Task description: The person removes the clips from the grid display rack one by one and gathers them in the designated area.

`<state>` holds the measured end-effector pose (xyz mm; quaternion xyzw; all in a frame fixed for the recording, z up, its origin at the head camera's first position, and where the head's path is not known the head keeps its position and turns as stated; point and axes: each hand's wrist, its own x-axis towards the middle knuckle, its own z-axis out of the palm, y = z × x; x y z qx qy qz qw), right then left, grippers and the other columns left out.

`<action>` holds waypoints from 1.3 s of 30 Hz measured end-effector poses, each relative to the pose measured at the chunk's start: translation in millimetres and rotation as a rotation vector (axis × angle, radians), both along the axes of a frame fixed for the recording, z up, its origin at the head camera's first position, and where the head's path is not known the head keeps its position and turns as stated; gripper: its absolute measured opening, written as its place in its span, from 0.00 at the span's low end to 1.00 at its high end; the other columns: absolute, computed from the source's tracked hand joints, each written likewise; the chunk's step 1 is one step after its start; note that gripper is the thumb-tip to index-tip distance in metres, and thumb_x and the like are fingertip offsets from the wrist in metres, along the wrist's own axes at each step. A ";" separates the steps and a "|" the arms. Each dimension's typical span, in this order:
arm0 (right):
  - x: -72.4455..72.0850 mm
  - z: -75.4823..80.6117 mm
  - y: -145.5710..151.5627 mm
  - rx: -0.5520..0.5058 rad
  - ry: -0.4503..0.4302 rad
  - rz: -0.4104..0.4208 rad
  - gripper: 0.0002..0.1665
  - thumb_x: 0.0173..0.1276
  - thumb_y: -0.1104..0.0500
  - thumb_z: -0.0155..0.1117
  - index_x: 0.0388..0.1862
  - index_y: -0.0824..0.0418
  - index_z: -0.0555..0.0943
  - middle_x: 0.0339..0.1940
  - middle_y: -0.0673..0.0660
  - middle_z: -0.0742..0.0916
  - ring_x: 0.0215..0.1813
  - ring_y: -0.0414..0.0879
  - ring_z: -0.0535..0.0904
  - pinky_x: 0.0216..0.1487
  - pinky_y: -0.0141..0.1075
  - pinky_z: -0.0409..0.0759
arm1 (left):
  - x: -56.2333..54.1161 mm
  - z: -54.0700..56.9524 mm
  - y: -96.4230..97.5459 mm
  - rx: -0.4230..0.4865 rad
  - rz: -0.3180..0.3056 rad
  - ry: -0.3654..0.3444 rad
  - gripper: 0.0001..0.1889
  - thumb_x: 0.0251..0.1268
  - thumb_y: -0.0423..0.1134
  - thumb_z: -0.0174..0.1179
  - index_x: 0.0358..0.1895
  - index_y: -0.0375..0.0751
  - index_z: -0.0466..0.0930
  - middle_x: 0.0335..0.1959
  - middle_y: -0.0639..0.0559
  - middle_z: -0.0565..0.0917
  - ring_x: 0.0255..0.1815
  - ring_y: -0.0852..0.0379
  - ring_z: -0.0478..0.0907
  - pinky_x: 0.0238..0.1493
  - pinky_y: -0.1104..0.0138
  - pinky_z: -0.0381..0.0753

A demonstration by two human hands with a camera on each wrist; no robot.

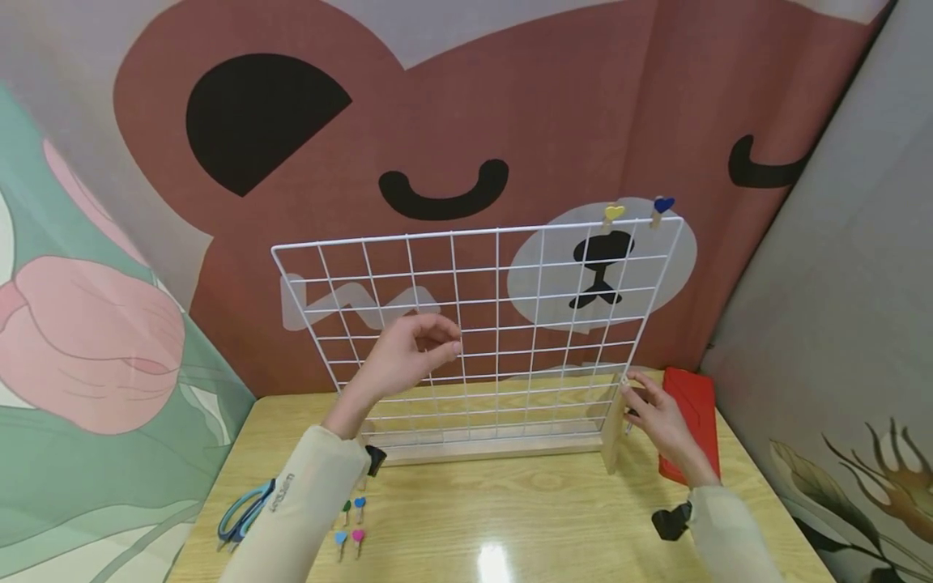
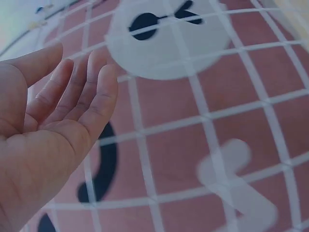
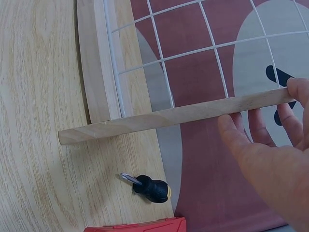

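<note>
A white wire grid (image 1: pixel 498 328) stands upright in a wooden stand (image 1: pixel 496 448) on the table. My right hand (image 1: pixel 659 417) grips the stand's right wooden upright (image 3: pixel 169 117) near its top end, with fingers on both sides of it. In front of the grid's middle hovers my left hand (image 1: pixel 411 352), fingers loosely bent and nothing in them; the left wrist view shows its empty palm (image 2: pixel 53 140). Two heart clothespins, one yellow (image 1: pixel 614 213) and one dark blue (image 1: pixel 662 207), are clipped on the grid's top wire at the right.
Several heart clothespins, among them a pink one (image 1: pixel 358 538), lie at the table's front left. Scissors (image 1: pixel 244 514) with blue handles are left of them. A stubby screwdriver (image 3: pixel 152 189) and a red case (image 1: pixel 692 421) lie to the right. A bear-print curtain (image 1: pixel 547 121) hangs behind.
</note>
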<state>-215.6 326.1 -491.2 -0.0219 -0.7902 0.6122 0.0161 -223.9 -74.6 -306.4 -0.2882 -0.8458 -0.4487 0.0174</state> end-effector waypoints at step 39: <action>-3.3 4.5 -2.5 -0.018 0.004 -0.002 0.36 0.76 0.47 0.48 0.74 0.62 0.54 0.61 0.69 0.71 0.51 0.32 0.74 0.53 0.37 0.78 | -19.0 129.0 110.2 -0.031 -0.062 0.405 0.08 0.63 0.35 0.63 0.44 0.39 0.81 0.40 0.51 0.83 0.38 0.63 0.80 0.43 0.76 0.75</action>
